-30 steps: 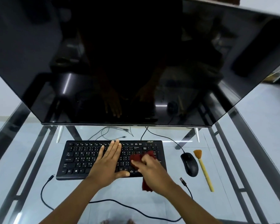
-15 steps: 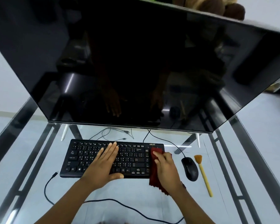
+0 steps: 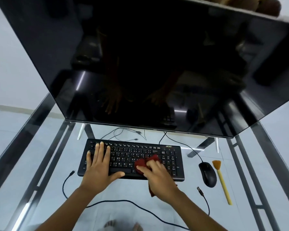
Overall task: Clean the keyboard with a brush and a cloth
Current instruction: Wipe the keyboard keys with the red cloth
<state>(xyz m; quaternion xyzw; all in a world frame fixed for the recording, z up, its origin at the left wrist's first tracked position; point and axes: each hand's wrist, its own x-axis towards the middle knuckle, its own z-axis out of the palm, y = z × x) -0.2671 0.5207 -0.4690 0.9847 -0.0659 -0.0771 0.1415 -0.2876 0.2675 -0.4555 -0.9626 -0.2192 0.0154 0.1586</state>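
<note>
On the glass desk (image 3: pixel 123 190), keyboard (image 3: pixel 132 155), red cloth (image 3: pixel 140 163), mouse (image 3: pixel 207 174), brush (image 3: pixel 222 180), monitor (image 3: pixel 157 64) overhanging.

The glass desk (image 3: pixel 45 147) stands on a dark metal frame. A large black monitor (image 3: pixel 140 64), its screen dark, stands along the far edge. A black mouse (image 3: pixel 207 174) lies toward the right edge, with its cord running back under the monitor. A loose black cable (image 3: pixel 123 201) curves along the near edge.
</note>
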